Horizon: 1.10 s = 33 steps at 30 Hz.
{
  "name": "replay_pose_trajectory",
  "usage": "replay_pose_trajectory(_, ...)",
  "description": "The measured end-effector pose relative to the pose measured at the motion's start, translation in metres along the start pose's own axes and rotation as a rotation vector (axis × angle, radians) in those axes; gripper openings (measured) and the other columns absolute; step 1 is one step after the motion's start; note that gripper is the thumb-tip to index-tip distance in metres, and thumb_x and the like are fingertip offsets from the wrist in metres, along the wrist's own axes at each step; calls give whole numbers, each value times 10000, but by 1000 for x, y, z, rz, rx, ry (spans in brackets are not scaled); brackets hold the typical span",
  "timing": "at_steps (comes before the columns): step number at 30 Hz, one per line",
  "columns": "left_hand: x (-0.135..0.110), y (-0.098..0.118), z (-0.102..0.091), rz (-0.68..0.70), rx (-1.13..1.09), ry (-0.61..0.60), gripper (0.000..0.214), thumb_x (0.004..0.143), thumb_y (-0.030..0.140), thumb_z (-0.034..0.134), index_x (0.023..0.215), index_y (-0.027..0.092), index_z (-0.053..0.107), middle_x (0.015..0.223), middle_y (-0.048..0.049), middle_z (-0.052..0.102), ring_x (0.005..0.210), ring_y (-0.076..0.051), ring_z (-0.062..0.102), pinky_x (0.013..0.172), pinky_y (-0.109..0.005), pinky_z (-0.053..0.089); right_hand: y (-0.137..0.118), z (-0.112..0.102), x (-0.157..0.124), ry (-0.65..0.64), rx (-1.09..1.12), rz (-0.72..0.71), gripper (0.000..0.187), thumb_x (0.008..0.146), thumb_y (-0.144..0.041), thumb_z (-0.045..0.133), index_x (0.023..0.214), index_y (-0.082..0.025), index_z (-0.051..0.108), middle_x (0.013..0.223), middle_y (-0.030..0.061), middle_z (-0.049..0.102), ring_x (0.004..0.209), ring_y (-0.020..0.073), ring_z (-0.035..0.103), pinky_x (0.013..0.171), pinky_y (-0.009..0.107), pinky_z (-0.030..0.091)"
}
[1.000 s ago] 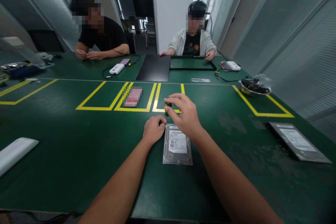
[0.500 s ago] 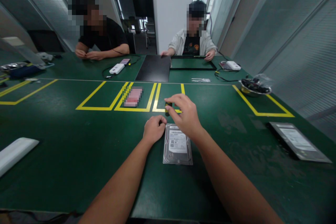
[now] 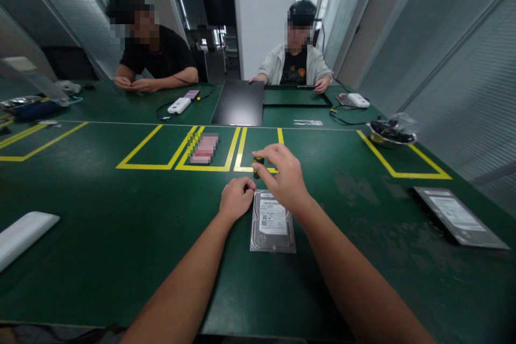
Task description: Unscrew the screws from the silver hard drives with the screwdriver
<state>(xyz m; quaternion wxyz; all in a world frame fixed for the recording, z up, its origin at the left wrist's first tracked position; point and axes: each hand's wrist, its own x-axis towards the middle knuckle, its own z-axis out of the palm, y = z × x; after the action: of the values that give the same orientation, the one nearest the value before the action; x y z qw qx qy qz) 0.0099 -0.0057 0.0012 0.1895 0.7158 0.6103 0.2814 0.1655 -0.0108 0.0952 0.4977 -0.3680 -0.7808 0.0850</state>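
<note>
A silver hard drive (image 3: 273,220) lies label up on the green table in front of me. My left hand (image 3: 237,196) is closed at its far left corner, with curled fingers pressed against the edge. Over the drive's far end, my right hand (image 3: 284,174) pinches a short, upright black-and-yellow screwdriver (image 3: 258,164) between thumb and fingers. The screwdriver's lower tip and the drive's far right corner are hidden, so I cannot tell whether the tip touches anything.
Yellow tape outlines mark the table (image 3: 161,258); a phone (image 3: 205,149) lies inside one. At right are another drive-like metal box (image 3: 459,217) and a bowl of cables (image 3: 392,131). A white object (image 3: 26,234) lies left. Two people sit opposite, one holding a dark panel (image 3: 237,103).
My hands and the hard drive stay in place; the screwdriver handle looks slightly turned. Across the table, the dark panel has tilted and shifted slightly right in the person's hand.
</note>
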Motion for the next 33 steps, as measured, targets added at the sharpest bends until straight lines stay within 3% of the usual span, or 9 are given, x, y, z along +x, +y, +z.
replay_pose_trajectory(9, 0, 1, -1, 4, 16, 16, 128, 752, 144, 519, 745, 227, 616, 800, 23, 683, 819, -186, 590, 692, -271, 388, -1, 3, -1, -40, -9, -11, 190, 852, -198, 596, 1037, -205, 638, 1024, 61, 652, 989, 185, 581, 885, 357, 465)
replay_pose_trajectory(13, -1, 1, -1, -27, -30, 34, 124, 744, 139, 514, 784, 223, 596, 795, 24, 673, 765, -167, 589, 663, -261, 388, -5, -1, 0, -23, -30, -24, 202, 853, -195, 591, 1053, -191, 622, 1010, 47, 681, 886, 166, 597, 822, 336, 475)
replay_pose_trajectory(18, -2, -2, 2, -43, -102, 57, 191, 731, 114, 508, 863, 228, 585, 851, 29, 689, 797, -154, 617, 691, -251, 422, -38, -37, 7, 143, -86, -93, 258, 886, -244, 575, 1137, -200, 617, 1013, 42, 653, 823, 144, 587, 736, 306, 494)
replay_pose_trajectory(24, -2, -3, 3, -42, -97, 59, 181, 745, 126, 511, 855, 236, 605, 837, 35, 695, 782, -153, 628, 703, -266, 438, -75, -95, 1, 239, -298, -139, 178, 861, -275, 627, 1026, -211, 641, 970, 39, 634, 784, 152, 582, 672, 311, 495)
replay_pose_trajectory(28, -1, -3, 3, -47, -112, 49, 188, 738, 123, 515, 858, 233, 610, 824, 32, 696, 772, -156, 638, 707, -274, 450, -75, -116, -14, 194, -481, -132, 138, 821, -270, 679, 924, -220, 603, 896, 29, 631, 824, 173, 592, 704, 315, 500)
replay_pose_trajectory(33, -1, -5, 5, -34, -140, 53, 204, 740, 112, 501, 871, 224, 610, 850, 18, 696, 800, -160, 645, 746, -288, 470, -45, -122, -52, 143, -679, -94, 152, 824, -273, 672, 876, -206, 546, 860, 38, 631, 825, 174, 614, 715, 299, 515)
